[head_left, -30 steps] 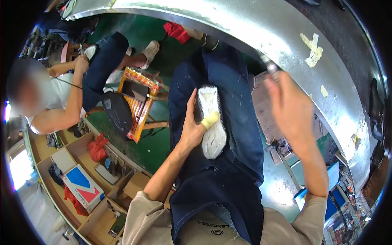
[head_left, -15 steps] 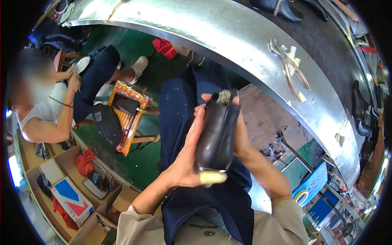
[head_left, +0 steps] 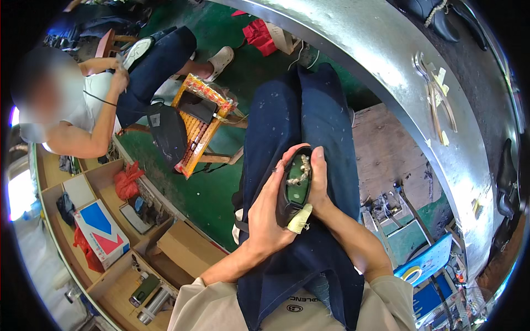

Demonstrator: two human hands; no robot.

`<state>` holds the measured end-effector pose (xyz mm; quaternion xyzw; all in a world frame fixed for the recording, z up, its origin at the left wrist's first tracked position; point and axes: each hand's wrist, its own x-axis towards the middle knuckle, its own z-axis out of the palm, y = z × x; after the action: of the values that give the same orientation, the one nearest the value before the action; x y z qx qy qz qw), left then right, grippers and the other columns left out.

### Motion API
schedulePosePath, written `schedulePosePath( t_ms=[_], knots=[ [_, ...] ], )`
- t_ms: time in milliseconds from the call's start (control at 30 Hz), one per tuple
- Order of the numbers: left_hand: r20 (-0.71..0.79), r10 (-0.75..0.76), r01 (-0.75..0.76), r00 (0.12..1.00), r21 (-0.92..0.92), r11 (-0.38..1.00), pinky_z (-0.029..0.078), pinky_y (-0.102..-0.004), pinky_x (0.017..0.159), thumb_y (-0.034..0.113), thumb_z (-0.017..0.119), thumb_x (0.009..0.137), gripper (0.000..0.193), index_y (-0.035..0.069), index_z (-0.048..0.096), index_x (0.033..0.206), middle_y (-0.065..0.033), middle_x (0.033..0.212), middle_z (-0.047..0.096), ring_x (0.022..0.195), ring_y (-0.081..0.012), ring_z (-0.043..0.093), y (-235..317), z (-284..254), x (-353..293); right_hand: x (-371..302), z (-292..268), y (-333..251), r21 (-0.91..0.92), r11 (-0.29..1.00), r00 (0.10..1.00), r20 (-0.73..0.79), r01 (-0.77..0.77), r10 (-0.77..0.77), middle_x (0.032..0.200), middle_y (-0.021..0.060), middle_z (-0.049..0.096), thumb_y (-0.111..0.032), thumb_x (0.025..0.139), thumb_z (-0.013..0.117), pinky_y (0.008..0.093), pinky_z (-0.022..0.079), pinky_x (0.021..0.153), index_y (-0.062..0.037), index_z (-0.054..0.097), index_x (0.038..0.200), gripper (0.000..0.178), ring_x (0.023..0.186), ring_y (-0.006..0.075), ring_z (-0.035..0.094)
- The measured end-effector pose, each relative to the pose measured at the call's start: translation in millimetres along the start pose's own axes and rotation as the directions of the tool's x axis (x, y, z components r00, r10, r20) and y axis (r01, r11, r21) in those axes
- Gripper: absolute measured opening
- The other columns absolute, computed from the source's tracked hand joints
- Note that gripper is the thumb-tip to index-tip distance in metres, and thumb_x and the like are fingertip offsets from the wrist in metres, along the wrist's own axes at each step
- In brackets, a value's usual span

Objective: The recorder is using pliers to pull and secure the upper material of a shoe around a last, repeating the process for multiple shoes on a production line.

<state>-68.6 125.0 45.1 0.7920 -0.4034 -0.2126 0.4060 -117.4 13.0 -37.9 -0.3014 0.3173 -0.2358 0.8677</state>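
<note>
A black shoe upper (head_left: 282,207) on a green shoe last (head_left: 296,190) is between my hands, above my lap. The green top of the last faces up, with a knotted pale cord on it. My left hand (head_left: 266,215) presses along the left side of the upper, fingers toward the far end. A pale yellow wrap (head_left: 299,219) covers what looks like its thumb. From the right, my right hand (head_left: 318,182) grips the other side, thumb up along the rim. The underside of the shoe is hidden.
A curved metal bench (head_left: 386,60) bears pincers (head_left: 436,96) and black shoes (head_left: 444,25). At left a co-worker (head_left: 77,110) holds a light-soled shoe (head_left: 138,52) near a low bamboo stool (head_left: 199,129). A compartmented drawer (head_left: 105,165) holds a box (head_left: 102,231), red bags and cylinders.
The shoe has tilted in my hands, from its smooth black side to the green top with the cord. My hands have shifted around it. The whole view has swung, with my knees showing more.
</note>
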Motion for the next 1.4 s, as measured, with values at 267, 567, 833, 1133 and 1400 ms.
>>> schedulePosePath(
  t_ms=[267, 567, 833, 1133, 1400],
  knots=[
    [0.143, -0.355, 0.353, 0.924, -0.674, 0.649, 0.031, -0.0426, 0.124, 0.068, 0.046, 0.102, 0.094, 0.004, 0.020, 0.164, -0.0163, 0.170, 0.025, 0.154, -0.0324, 0.032, -5.8, -15.6, -4.7, 10.4, -9.4, -36.5, -0.162, 0.957, 0.926, 0.332, 0.242, -0.178, 0.094, 0.0098, 0.067, -0.059, 0.107, 0.032, 0.0293, 0.050, 0.075, 0.0012, 0.063, 0.107, 0.067, 0.081, 0.0153, 0.063],
    [0.489, -0.345, 0.567, 0.801, -0.804, 0.179, 0.052, -0.0376, 0.109, 0.047, 0.029, 0.113, 0.058, 0.006, 0.044, 0.151, -0.0120, 0.143, 0.056, 0.131, -0.0222, 0.058, -21.7, 23.0, 59.0, -0.2, 5.1, -124.4, -0.536, 0.089, 0.543, 0.826, 0.840, -0.151, 0.137, 0.0085, 0.060, -0.043, 0.089, 0.074, 0.0471, 0.041, 0.110, -0.0138, 0.067, 0.120, 0.043, 0.129, 0.0294, 0.056],
    [0.576, -0.460, 0.663, 0.675, -0.748, 0.035, 0.057, -0.0422, 0.104, 0.055, 0.028, 0.111, 0.067, 0.001, 0.055, 0.142, -0.0185, 0.130, 0.065, 0.119, -0.0278, 0.067, -21.5, 30.8, 62.1, -19.3, -1.3, -127.0, -0.344, -0.083, 0.348, 0.937, 0.935, 0.031, 0.127, 0.0012, 0.066, -0.041, 0.079, 0.079, 0.0446, 0.045, 0.110, -0.0131, 0.069, 0.086, 0.031, 0.129, 0.0220, 0.056],
    [0.643, -0.412, 0.724, 0.646, -0.687, 0.065, 0.057, -0.0348, 0.093, 0.062, 0.034, 0.109, 0.062, 0.008, 0.060, 0.125, -0.0094, 0.110, 0.068, 0.103, -0.0182, 0.068, -62.9, 55.9, 47.3, -29.8, -15.7, -94.2, -0.116, 0.980, 0.879, 0.433, -0.162, 0.197, 0.117, 0.0043, 0.069, -0.052, 0.110, 0.037, 0.0469, 0.033, 0.114, -0.0126, 0.060, 0.064, 0.066, 0.126, 0.0263, 0.054],
    [0.683, -0.417, 0.664, 0.599, -0.715, -0.217, 0.063, -0.0371, 0.069, 0.078, 0.036, 0.099, 0.082, 0.008, 0.063, 0.134, -0.0116, 0.108, 0.075, 0.087, -0.0237, 0.075, -50.1, 34.0, 69.6, -17.6, -49.2, -96.7, -0.468, 0.882, 0.998, 0.030, 0.061, -0.053, 0.126, 0.0131, 0.069, -0.038, 0.113, 0.043, 0.0346, 0.049, 0.100, 0.0003, 0.064, 0.127, 0.046, 0.112, 0.0200, 0.066]
  ],
)
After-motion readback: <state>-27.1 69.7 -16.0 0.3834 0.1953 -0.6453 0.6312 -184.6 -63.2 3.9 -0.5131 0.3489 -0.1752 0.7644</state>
